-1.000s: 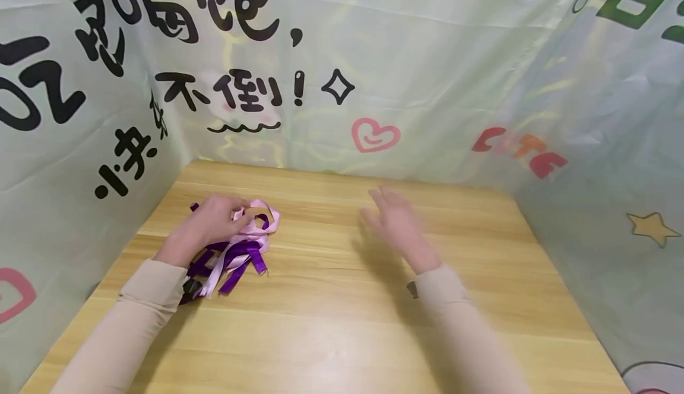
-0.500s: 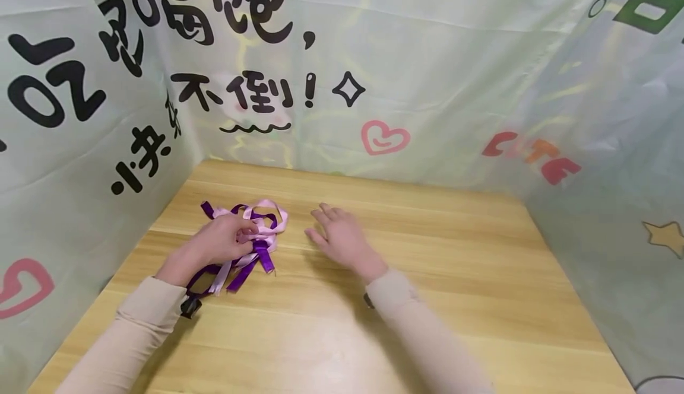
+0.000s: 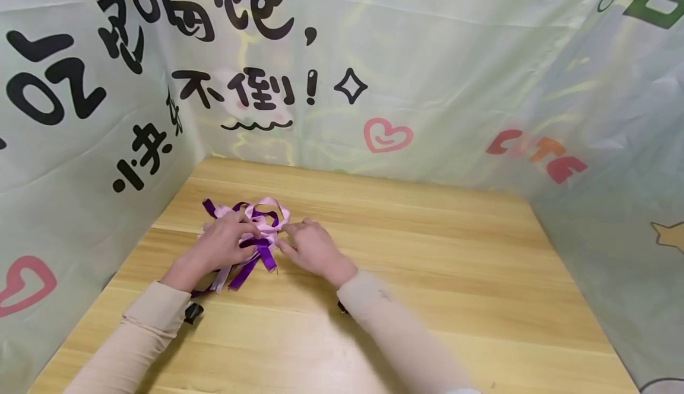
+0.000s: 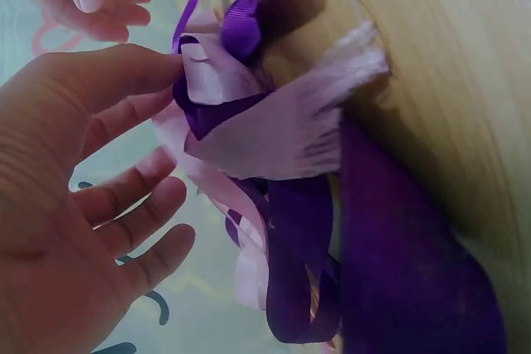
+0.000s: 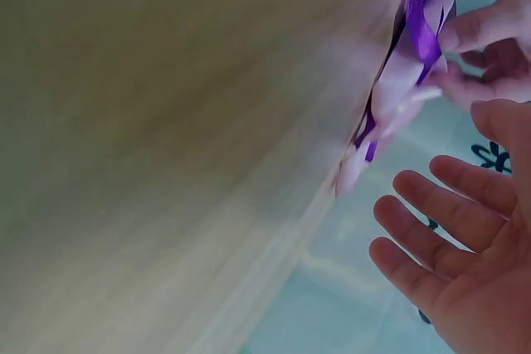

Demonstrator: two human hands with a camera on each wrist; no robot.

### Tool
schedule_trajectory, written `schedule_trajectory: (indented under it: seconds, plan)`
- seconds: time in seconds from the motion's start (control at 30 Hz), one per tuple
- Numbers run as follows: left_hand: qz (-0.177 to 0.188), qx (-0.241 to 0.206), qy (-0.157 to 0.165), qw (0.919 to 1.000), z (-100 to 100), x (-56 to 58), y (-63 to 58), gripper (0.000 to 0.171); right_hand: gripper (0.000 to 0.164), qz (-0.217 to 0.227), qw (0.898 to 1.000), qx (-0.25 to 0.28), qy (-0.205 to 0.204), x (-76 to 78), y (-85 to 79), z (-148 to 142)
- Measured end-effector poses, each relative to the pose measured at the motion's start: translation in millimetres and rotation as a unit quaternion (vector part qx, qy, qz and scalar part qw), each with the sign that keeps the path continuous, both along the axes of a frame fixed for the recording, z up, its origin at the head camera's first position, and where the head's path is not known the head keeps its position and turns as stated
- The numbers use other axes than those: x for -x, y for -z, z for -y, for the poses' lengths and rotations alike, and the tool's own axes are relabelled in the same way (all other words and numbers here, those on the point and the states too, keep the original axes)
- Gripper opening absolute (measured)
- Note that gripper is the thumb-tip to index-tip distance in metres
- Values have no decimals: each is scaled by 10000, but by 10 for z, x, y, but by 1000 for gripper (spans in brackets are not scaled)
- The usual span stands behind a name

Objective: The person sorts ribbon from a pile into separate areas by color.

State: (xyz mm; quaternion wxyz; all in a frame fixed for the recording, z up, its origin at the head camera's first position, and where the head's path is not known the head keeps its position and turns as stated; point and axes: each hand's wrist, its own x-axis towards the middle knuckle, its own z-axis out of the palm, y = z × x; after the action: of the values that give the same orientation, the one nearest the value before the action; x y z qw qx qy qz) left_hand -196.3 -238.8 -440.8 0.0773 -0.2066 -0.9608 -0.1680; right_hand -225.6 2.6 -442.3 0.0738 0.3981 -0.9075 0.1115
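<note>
Left wrist, left hand (image 4: 58,225) seemingly pinching ribbons (image 4: 274,138), palm (image 4: 66,283) hidden from head

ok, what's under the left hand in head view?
Pink and purple ribbons on the wooden tabletop, ends sticking out. Whatever lies directly beneath the left hand is covered.

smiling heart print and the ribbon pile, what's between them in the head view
No object: from the smiling heart print down to the pink and purple ribbon pile, the head view shows only pale cloth backdrop, then bare wooden tabletop.
</note>
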Motion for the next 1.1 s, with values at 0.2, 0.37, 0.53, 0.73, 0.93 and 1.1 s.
schedule_trajectory:
  seconds: [0.2,0.37,0.53,0.73,0.93,1.1]
  plan:
    - [-144,193,191,9995,12,25,71,25,39,-139,9998,-106,-127,-44,59,150]
    - [-523,139,314,9980,-3,17,113,9,40,-171,9995,-164,-196,-82,68,241]
    - [-836,-132,513,9951,-33,15,108,5,39,-194,9995,-226,-54,-100,74,303]
    - [-866,-307,548,9943,-52,15,91,2,26,-332,9992,-164,136,-94,46,340]
    - [-812,-336,622,9942,-40,3,115,17,25,-412,9987,46,294,-51,41,319]
    - [-818,-422,554,9942,-27,1,107,10,24,-281,9983,250,437,0,29,255]
